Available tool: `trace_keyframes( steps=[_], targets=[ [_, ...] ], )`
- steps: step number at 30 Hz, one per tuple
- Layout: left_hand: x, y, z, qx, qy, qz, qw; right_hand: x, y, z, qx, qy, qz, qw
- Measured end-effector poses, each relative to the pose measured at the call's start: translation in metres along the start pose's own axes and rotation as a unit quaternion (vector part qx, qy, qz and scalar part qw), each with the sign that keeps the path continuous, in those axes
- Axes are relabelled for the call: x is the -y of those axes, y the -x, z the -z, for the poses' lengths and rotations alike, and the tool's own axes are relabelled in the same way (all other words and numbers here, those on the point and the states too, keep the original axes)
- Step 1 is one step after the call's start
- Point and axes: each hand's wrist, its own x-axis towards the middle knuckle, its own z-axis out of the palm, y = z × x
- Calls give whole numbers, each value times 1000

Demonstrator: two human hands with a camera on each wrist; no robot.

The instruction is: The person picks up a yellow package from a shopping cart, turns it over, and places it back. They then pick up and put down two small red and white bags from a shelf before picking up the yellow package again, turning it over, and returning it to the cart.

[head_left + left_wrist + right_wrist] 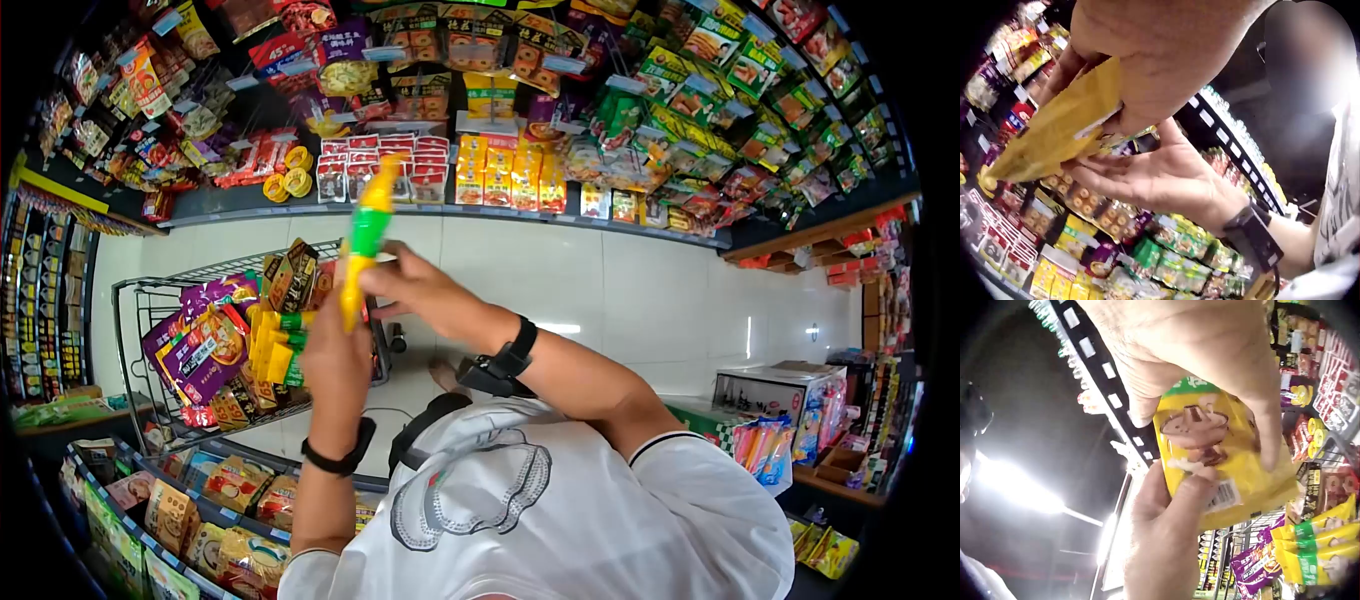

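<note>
A yellow packet with a green band (368, 232) is held upright above the cart's edge. The left hand (337, 345) grips its lower part; in the right wrist view that hand's thumb (1192, 494) presses on the face beside a barcode, below a hot-pot picture. The right hand (435, 297) is at the packet's right side in the head view, and in the right wrist view its fingers (1266, 434) spread over the packet's upper part. From the left wrist view the packet (1063, 125) shows edge-on, with the right hand (1166, 181) touching its lower side.
A wire shopping cart (125, 330) at the left holds purple packets (205, 365), several yellow-green packets (275, 345) and dark ones. Shelves of bagged goods (480, 210) run along the back. A lower shelf (225, 515) stands near the person's left. Boxes (785, 390) stand at the right.
</note>
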Motion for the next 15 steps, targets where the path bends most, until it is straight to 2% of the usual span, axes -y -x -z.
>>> trace_keyframes(
  steps=[1, 3, 5, 8, 11, 12, 15],
  targets=[
    [-14, -5, -13, -19, -38, -90, 995, 0, 5, 13, -20, -4, 3, 1000],
    [-38, -14, -39, -4, -47, -144, 988, 5, 16, 40, -63, -11, 12, 998],
    [-62, -16, -63, 14, -46, -209, 977, -2, 28, 70, -85, -78, 29, 993],
    [-97, -17, -89, 72, -70, -260, 960, -7, 49, 116, -127, -170, 55, 976],
    [-127, -32, -95, 170, 63, -276, 944, 11, 73, 156, -136, -180, 56, 973],
    [-132, -42, -98, 219, 148, -242, 934, 4, 77, 180, -124, -191, 50, 972],
    [-123, -75, -123, 90, 94, -227, 965, 1, 98, 237, -113, -191, 29, 975]
  ],
)
